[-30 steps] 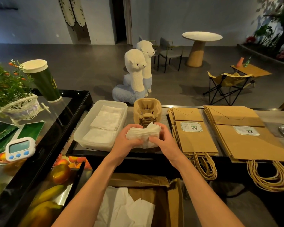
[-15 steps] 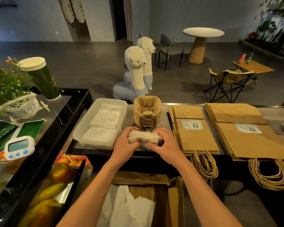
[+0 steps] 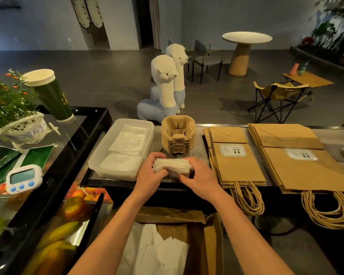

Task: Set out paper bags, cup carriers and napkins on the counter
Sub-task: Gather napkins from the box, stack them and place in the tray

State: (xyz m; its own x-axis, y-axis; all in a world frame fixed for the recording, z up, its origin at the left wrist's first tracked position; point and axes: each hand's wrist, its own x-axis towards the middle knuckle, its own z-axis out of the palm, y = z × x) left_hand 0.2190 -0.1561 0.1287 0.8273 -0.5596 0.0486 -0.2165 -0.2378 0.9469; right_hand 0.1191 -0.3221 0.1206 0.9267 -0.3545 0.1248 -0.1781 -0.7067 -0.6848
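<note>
Flat brown paper bags (image 3: 236,165) and stacked tan pulp cup carriers (image 3: 178,135) already lie on the grey counter (image 3: 335,136), so I judge that only the white napkin stack (image 3: 172,165), gripped by my left hand (image 3: 150,175) and right hand (image 3: 199,178) just in front of the carriers, is left.

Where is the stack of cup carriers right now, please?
In the head view, the cup carriers stand mid-counter, between the plastic tray and the smaller paper bags.

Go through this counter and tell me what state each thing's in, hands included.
Napkin stack: gripped at both ends.
Left hand: curled round the stack's left end.
Right hand: curled round its right end.
Plastic tub: lidless, napkins inside.
Cup carriers: nested in one pile.
Paper bags: folded flat, two piles.
Cardboard box: flaps open.
</note>
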